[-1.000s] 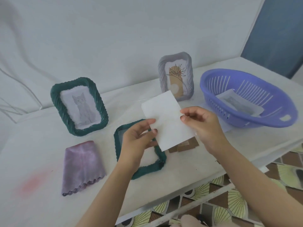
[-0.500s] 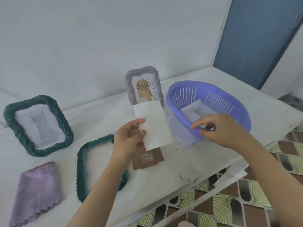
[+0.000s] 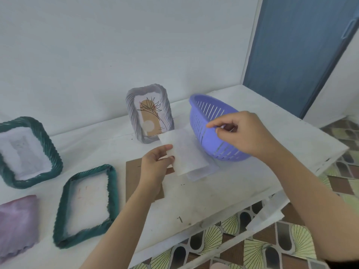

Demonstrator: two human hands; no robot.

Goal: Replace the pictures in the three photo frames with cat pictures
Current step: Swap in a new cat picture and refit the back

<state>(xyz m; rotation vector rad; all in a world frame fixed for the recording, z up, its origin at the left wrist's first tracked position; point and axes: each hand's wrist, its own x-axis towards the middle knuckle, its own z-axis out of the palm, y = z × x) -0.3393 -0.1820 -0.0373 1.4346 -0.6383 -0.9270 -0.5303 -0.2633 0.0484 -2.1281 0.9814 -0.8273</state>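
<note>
White table (image 3: pixel 213 191), seven items.
Left to right: cloth (image 3: pixel 17 220), standing green frame (image 3: pixel 50 146), flat green frame (image 3: pixel 113 191), card (image 3: pixel 134 177), standing grey frame (image 3: pixel 132 113), paper sheet (image 3: pixel 202 174) beside purple basket (image 3: pixel 209 138).

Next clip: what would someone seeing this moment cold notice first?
The left hand pinches a white sheet above a brown backing board mid-table, while the right hand reaches over the purple basket at right. Behind them a grey frame stands upright with a plant drawing; an empty green frame lies flat at lower left.
</note>
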